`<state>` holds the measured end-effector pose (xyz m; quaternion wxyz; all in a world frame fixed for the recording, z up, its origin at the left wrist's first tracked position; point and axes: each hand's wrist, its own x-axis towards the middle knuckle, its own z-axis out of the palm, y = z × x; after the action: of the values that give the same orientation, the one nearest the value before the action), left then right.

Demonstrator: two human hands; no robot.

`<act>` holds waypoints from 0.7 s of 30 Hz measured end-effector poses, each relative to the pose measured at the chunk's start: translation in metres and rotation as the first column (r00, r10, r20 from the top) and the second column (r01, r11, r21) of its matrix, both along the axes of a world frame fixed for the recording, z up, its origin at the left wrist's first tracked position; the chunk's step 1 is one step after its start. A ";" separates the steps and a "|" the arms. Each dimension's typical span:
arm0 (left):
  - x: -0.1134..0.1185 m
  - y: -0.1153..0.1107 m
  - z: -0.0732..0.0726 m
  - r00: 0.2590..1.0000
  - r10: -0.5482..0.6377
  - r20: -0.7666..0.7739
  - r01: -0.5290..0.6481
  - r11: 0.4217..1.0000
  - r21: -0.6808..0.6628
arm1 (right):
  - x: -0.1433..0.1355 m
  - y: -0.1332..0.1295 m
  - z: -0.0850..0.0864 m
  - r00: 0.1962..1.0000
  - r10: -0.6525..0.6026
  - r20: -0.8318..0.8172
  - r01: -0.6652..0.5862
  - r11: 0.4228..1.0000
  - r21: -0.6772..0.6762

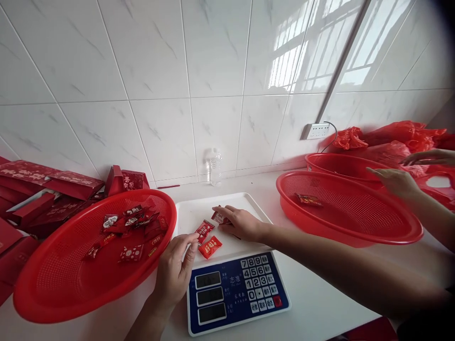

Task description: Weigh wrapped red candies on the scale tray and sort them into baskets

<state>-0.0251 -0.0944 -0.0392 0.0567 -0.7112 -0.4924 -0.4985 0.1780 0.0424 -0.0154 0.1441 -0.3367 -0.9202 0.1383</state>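
Observation:
A white scale tray (249,203) carries several small red candy packets. My right hand (241,225) reaches over it from the right, its fingers closed on a dark red candy packet (217,218) that they partly cover. My left hand (175,265) is at the tray's left edge, fingers loosely curled and the thumb slightly apart, with nothing visible in it. Its fingertips are close to a red patterned packet (205,230); whether they touch it I cannot tell. Just below lies a brighter red-orange packet (210,247). The blue scale panel (236,293) faces me with dark displays.
On the left, a red perforated basket (46,284) holds several packets. Red boxes (67,184) pile behind it. To the right, another red basket (355,222) contains a packet (308,200). A co-worker's hands (398,182) are beside it. A clear bottle (215,168) stands by the wall.

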 end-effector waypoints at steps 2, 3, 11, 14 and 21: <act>0.000 0.000 0.000 1.000 0.001 0.002 -0.001 1.000 -0.006 | 0.004 0.000 0.005 0.999 -0.028 -0.039 0.029 0.999 0.029; 0.000 0.000 0.000 1.000 0.002 0.002 -0.002 1.000 -0.006 | 0.007 0.001 0.009 0.997 -0.048 -0.062 0.051 0.998 0.048; 0.000 0.001 0.000 1.000 0.004 0.019 -0.004 1.000 0.011 | 0.086 0.025 0.043 0.879 -0.431 -0.204 0.473 0.842 0.259; 0.000 -0.001 0.002 1.000 0.014 0.028 -0.014 1.000 0.009 | 0.132 0.039 0.048 0.787 -0.592 -0.173 0.614 0.726 0.309; 0.000 -0.001 0.003 0.999 0.004 0.051 -0.004 1.000 -0.001 | 0.188 0.060 0.039 0.690 -0.723 -0.030 0.681 0.635 0.363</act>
<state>-0.0247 -0.0952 -0.0364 0.0450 -0.6974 -0.4951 -0.5161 0.3659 0.1020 0.0240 0.1884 -0.6449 -0.7321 -0.1129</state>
